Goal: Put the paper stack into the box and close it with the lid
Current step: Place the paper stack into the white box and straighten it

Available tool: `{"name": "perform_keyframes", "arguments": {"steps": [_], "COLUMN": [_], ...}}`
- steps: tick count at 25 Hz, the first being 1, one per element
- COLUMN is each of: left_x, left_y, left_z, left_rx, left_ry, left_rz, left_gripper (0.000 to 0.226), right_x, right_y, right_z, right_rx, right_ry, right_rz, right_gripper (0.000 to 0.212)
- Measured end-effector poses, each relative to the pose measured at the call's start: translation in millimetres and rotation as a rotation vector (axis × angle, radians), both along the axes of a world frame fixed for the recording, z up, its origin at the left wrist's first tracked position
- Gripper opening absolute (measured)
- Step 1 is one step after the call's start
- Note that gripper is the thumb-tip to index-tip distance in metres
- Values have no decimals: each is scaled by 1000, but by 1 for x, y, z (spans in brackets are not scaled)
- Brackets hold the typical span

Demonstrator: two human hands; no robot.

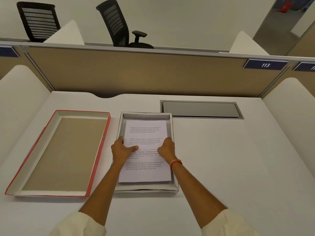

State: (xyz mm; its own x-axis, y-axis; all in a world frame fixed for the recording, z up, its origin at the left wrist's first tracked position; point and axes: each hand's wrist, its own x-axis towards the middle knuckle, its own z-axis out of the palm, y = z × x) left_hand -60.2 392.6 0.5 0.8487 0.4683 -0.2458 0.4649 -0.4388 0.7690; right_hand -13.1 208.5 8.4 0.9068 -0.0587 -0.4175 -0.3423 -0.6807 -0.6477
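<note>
Your left hand [121, 149] and right hand [166, 148] each keep a narrow grip on a side edge of the paper stack [144, 154], which lies inside the white box [171, 126] on the tabletop [221, 159]. Let go unevenly and the sheets could fan or catch a wall. The red-edged lid [99, 150] lies upturned beside the box, holding nothing; it needs flipping, and a skewed fit could jam it.

Count: 1 paper stack [145, 151], 1 box [171, 126], 1 lid [58, 153], near left. 2 hands: left hand [121, 149], right hand [167, 148]. 2 office chairs far: chair [38, 21] left, chair [119, 24] centre. 1 desk hatch [201, 109].
</note>
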Motion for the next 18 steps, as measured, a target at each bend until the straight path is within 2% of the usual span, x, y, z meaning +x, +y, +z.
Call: {"name": "perform_keyframes", "arguments": {"steps": [2, 4, 9, 14, 18], "left_x": [1, 1, 4, 6, 5], "left_y": [1, 3, 5, 4, 2], "left_z": [1, 1, -2, -2, 0], "left_rx": [-2, -19, -74, -124, -151], "left_ry": [3, -5, 5, 11, 7], "left_rz": [12, 16, 36, 65, 98], "left_gripper": [49, 45, 45, 49, 52], "right_x": [0, 0, 1, -3, -3], "right_y": [-2, -3, -6, -7, -9], "right_z": [2, 3, 1, 3, 3], "right_rx": [12, 26, 94, 127, 126], "right_ry": [8, 14, 22, 9, 4], "right_rz": [-9, -19, -70, -75, -67], "right_gripper": [15, 23, 11, 20, 41]}}
